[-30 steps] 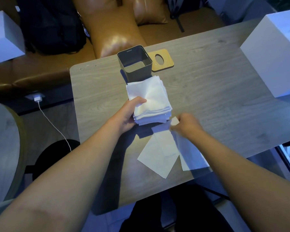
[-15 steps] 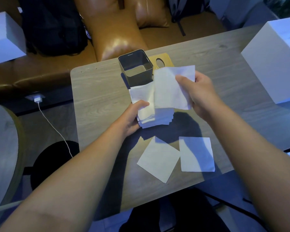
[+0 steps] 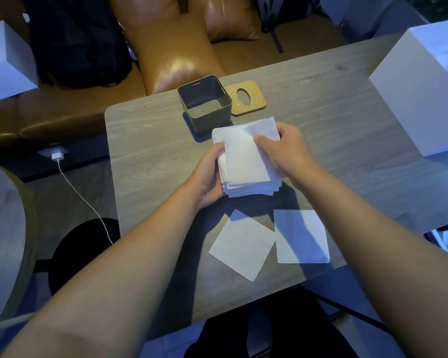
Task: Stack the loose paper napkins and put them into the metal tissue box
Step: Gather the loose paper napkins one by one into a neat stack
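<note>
Desk (image 3: 347,120) of grey wood grain carries everything, with a white box (image 3: 424,99) standing at its right edge. Toward the far edge, near the left corner, sits the metal tissue box (image 3: 204,104), open at the top and seemingly empty, and its wooden lid (image 3: 246,97) with an oval slot lies flat just beside it on the right. Nearer the middle, just in front of the tissue box, is the napkin stack (image 3: 246,164), a thick pile with ragged, unaligned edges. The left hand (image 3: 204,179) cups the stack's left side, fingers curled round the pile and holding it. The right hand (image 3: 287,151) lies on the top sheet, thumb and fingers pressed down on the paper at the stack's right side. Close to the near edge lie two loose napkins, one turned cornerwise (image 3: 241,244) and one lying square (image 3: 300,236), touching or nearly touching at one corner.

The step in hand looks like laying a sheet on the pile and squaring it. To do it well, the left hand should keep a firm wall against the left side while the right slides the top sheet until its corners match those below, then smooths it flat without dragging lower sheets askew. Thin paper creases and shifts easily, so light, even pressure suits better than a pinch. Both loose sheets remain to be gathered, and the stack's edges want tapping true, or it may catch on the tissue box's rim
</note>
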